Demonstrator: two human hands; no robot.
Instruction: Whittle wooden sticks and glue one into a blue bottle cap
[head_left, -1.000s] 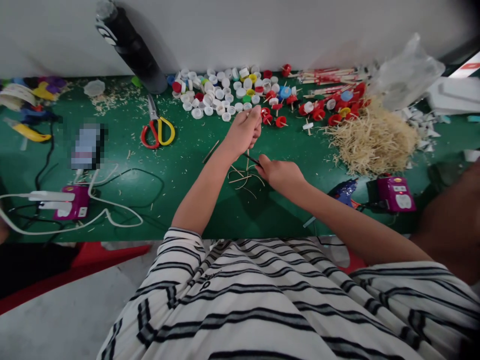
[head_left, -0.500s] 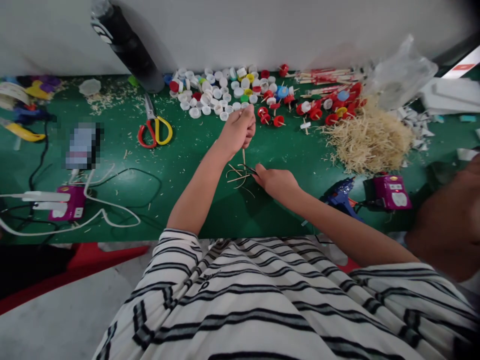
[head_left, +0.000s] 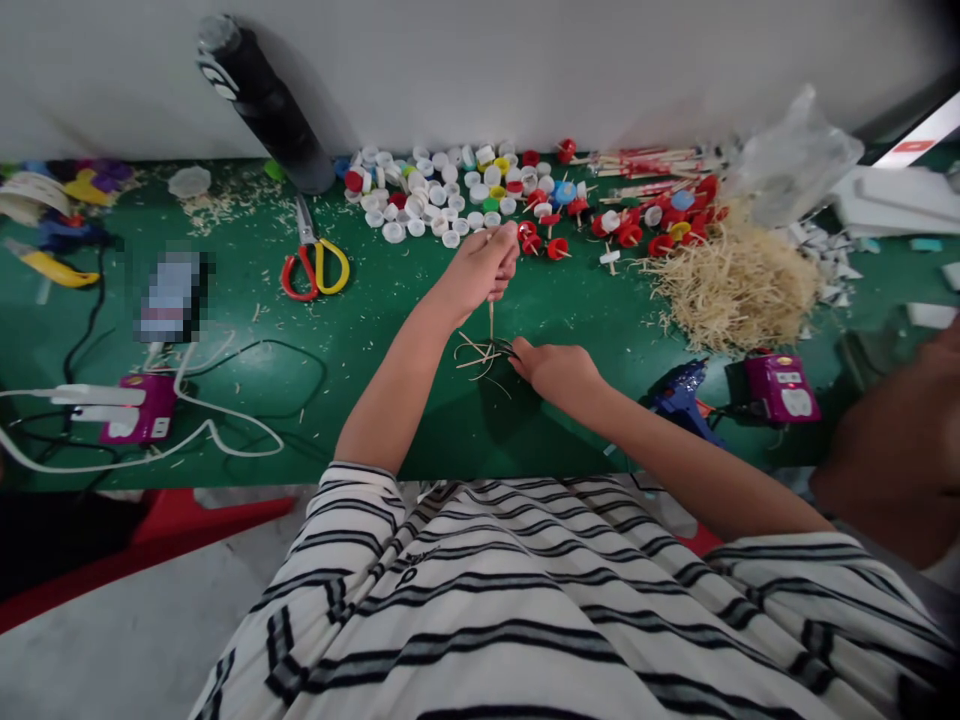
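Note:
My left hand (head_left: 486, 268) is closed around a thin wooden stick (head_left: 491, 318), whose lower end points down at the table. Below and to the right, my right hand (head_left: 561, 372) is closed on a small tool with a thin dark blade (head_left: 502, 347). The blade is close to the stick's lower end; whether they touch I cannot tell. My fingers hide the tool's handle, so its exact kind is unclear. Several pale curled wood shavings (head_left: 472, 362) lie on the green table (head_left: 405, 440) under the stick.
Bottle caps (head_left: 431, 190) and red caps on sticks (head_left: 630, 233) line the back. Scissors (head_left: 315, 268), a phone (head_left: 171, 297) and a black bottle (head_left: 266, 110) are leftward. Rightward are a straw-like shavings pile (head_left: 742, 285), a blue glue gun (head_left: 681, 398) and another person's arm (head_left: 885, 450).
My right hand and the blade have shifted slightly down relative to the stick, and more of the stick shows below my left fist. The view has tilted a little.

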